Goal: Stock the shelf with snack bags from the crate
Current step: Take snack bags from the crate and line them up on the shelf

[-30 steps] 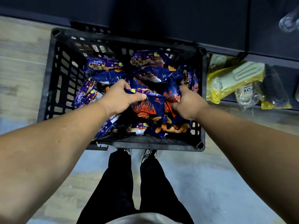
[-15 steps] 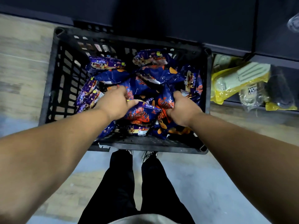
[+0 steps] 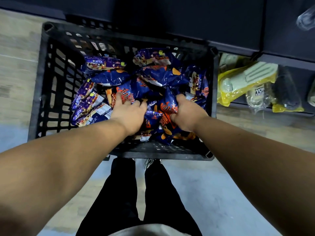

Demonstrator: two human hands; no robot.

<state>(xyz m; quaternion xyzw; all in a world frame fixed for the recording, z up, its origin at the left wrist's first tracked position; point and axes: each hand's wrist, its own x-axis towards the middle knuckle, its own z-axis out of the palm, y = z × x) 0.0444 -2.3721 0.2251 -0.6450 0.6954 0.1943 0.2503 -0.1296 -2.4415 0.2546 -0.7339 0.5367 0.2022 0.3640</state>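
A black plastic crate (image 3: pixel 38 92) stands on the floor in front of me, holding several blue and purple snack bags (image 3: pixel 109 76). My left hand (image 3: pixel 130 114) lies over the bags near the crate's front, fingers stretched forward onto a blue bag with red print (image 3: pixel 131 94); its thumb is hidden. My right hand (image 3: pixel 186 113) grips a crumpled blue and red snack bag (image 3: pixel 166 106) in the front right of the crate, fingers curled into the foil. The dark shelf (image 3: pixel 289 60) runs along the top and right.
On the low shelf board to the right of the crate lie yellow-wrapped packages (image 3: pixel 238 82) and a clear packet (image 3: pixel 257 97). My legs in black trousers (image 3: pixel 136 193) stand just behind the crate. Pale floor lies to the left.
My left hand has let go of the bag it pinched and reached further forward over the pile. My right hand keeps its grip, having shifted slightly inward.
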